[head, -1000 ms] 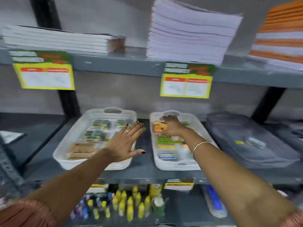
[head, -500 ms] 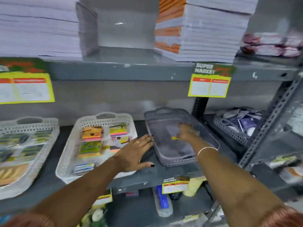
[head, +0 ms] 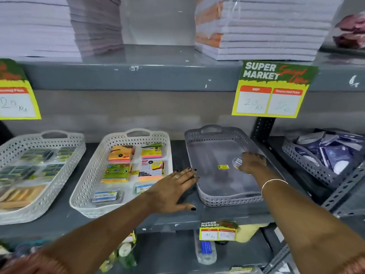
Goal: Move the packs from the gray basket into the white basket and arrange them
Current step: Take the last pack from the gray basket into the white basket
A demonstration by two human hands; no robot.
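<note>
The gray basket (head: 215,200) stands on the middle shelf, right of centre. Clear, flat packs lie in it, one with a yellow sticker (head: 223,167). My right hand (head: 253,163) reaches into it, fingers curled on a small clear pack (head: 237,162) with a white and blue label. To its left is the white basket (head: 88,175), where several coloured sticky-note packs (head: 120,154) lie in rows. My left hand (head: 171,190) lies flat and open over the shelf gap between the two baskets. Its fingertips touch the gray basket's left rim.
A second white basket (head: 39,139) with dark packs stands at the far left. Another gray basket (head: 308,165) of dark blue packs sits beyond the black upright post (head: 262,125). Paper stacks (head: 256,36) fill the shelf above. A price tag (head: 272,89) hangs from its edge.
The view has swung right. My right hand left the white basket and went into the gray basket. My left hand shifted right to the gap beside the gray basket.
</note>
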